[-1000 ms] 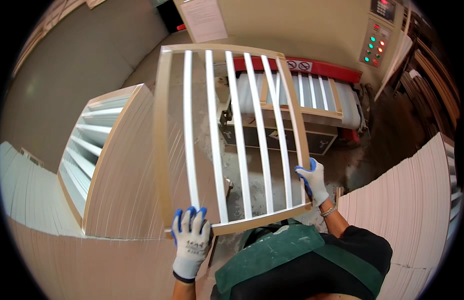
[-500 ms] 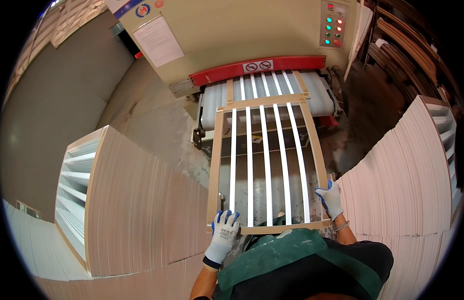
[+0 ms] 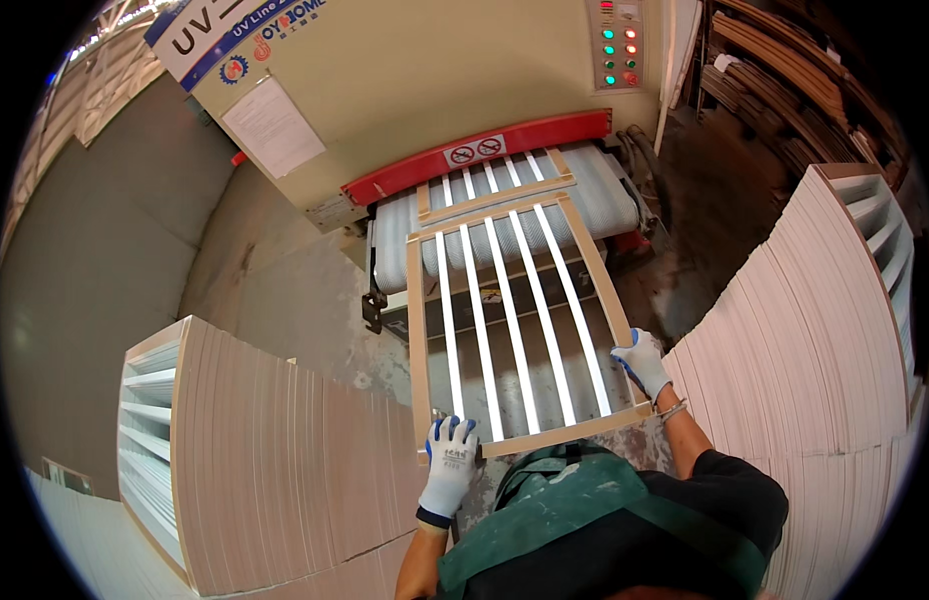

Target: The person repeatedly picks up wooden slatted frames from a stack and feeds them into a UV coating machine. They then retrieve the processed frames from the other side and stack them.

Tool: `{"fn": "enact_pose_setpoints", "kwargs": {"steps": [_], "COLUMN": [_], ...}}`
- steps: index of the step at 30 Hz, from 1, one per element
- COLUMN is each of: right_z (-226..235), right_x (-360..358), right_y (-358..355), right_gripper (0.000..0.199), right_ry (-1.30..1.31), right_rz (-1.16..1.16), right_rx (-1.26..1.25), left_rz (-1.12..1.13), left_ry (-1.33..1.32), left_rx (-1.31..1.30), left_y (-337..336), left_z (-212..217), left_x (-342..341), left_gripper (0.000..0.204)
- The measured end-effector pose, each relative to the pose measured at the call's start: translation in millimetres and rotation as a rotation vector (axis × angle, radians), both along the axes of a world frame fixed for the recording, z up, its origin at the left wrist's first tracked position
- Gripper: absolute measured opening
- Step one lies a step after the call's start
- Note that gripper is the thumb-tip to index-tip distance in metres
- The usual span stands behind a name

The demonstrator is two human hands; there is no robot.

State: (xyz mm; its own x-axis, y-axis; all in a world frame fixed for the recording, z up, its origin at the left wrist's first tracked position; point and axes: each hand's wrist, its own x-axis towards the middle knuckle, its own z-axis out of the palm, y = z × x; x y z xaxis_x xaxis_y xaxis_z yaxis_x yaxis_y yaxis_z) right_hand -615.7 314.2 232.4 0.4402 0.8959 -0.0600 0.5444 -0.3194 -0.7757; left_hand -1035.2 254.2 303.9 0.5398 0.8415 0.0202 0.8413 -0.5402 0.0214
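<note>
Both my hands, in white gloves with blue fingertips, hold a slatted frame panel (image 3: 565, 435) with a tan border and several white slats. My left hand (image 3: 450, 465) is closed over the near rail by its left corner. My right hand (image 3: 643, 362) grips the right side rail, its thumb on the inner side. The panel's far end lies over the near part of a grey conveyor belt (image 3: 392, 250). Just ahead, a second slatted panel (image 3: 500, 198) lies on the belt, partly hidden beneath a red guard bar (image 3: 395, 177). A narrow gap separates the two panels.
A large beige machine (image 3: 415, 85) stands behind the belt, with a lit control panel (image 3: 619, 50) at upper right. Tall stacks of similar panels flank me, a left stack (image 3: 275, 440) and a right stack (image 3: 795, 340). Dark boards (image 3: 785, 55) lie at the far right.
The second panel has gone farther under the red bar, and a gap has opened behind it. My view has shifted. Both hands keep their hold on the near panel.
</note>
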Motion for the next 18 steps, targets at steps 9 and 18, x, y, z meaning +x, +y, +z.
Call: {"fn": "enact_pose_setpoints", "kwargs": {"steps": [9,18], "right_z": [8.0,20.1], "right_x": [0.6,-14.8], "right_y": [-7.0,9.0], "right_gripper": [0.091,0.082], "right_ry": [-0.005,-0.298], "right_rz": [0.125,0.176], "right_rx": [-0.096,-0.099], "left_rz": [0.034,0.054], "left_ry": [0.040,0.058], "left_rx": [0.024,0.041], "left_y": [39.4,76.1], "left_z": [-4.5,-19.4], "left_x": [5.3,9.9], "left_gripper": [0.051,0.054]}}
